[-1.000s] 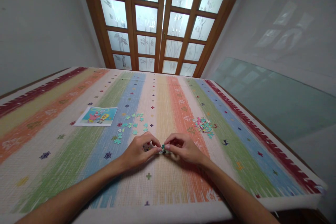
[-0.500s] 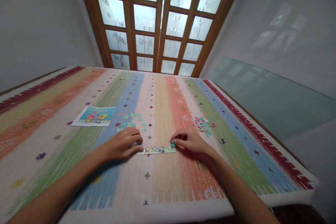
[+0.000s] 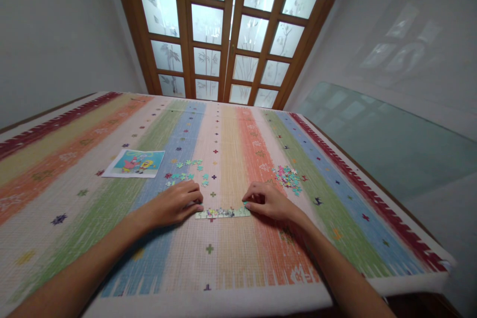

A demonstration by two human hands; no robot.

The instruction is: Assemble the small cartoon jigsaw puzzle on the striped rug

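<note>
A narrow strip of joined jigsaw pieces (image 3: 223,213) lies on the striped cloth between my hands, its lower edge straight. My left hand (image 3: 179,202) is closed at the strip's left end, thumb and fingers pinched together; its fingertips cover what they grip. At the strip's right end, my right hand (image 3: 270,202) pinches a teal puzzle piece (image 3: 246,203), which is mostly hidden by the fingers. Behind my left hand lie several loose teal pieces (image 3: 182,177), spread apart. A heap of mixed puzzle pieces (image 3: 287,177) sits beyond my right hand.
A printed cartoon picture (image 3: 134,164) lies flat at the left, showing a pink starfish and a yellow sponge figure. The striped tablecloth (image 3: 234,253) covers the table. Wooden glazed doors (image 3: 227,54) stand past its far edge, with a pale glass panel (image 3: 380,124) on the right.
The teal piece at my left fingertips, visible earlier, is now hidden. The one in my right fingers shows less. Both hands stay almost in place, and the view shifts slightly.
</note>
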